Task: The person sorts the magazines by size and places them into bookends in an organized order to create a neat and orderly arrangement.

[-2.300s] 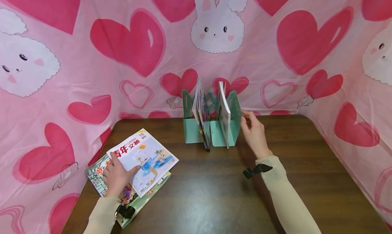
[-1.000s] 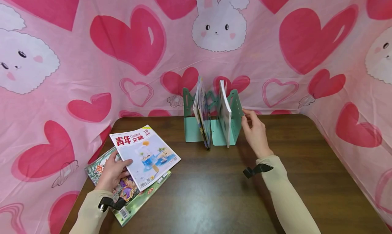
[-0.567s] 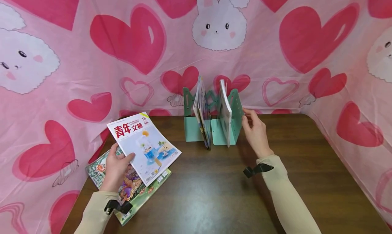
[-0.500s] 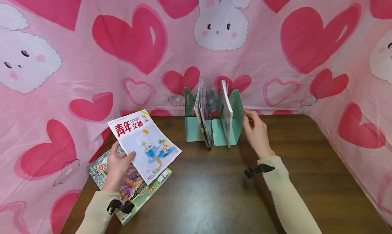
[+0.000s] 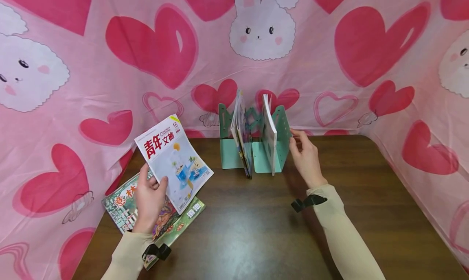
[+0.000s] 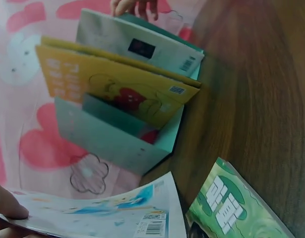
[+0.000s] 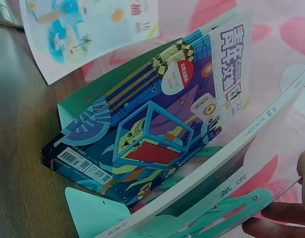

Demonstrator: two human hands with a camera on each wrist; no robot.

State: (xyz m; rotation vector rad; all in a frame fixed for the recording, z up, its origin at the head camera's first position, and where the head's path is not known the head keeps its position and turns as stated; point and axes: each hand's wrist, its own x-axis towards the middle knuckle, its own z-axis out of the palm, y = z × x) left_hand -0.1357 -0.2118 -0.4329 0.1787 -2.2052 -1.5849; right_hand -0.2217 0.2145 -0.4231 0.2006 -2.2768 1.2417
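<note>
A magazine with a white and pale blue cover (image 5: 179,166) is raised and tilted in my left hand (image 5: 151,196), pinched along its left edge between thumb and fingers. Under it on the table lies a green illustrated magazine (image 5: 166,227). A mint-green expandable bookend (image 5: 229,156) stands at the back. Inside it several magazines (image 5: 242,137) lean upright on the left, and a white magazine (image 5: 270,137) stands near the right panel. My right hand (image 5: 307,158) holds that right panel's edge; the right wrist view shows its fingers (image 7: 279,223) there.
A dark wooden table (image 5: 249,227) carries everything. A pink cloth (image 5: 157,60) with hearts and rabbits hangs behind it and along both sides. Inside the bookend a gap separates the leaning magazines from the white one.
My left hand, at first spread on the white and blue magazine, has gripped it, lifted it off the green one and tilted it up. My right hand stays at the bookend.
</note>
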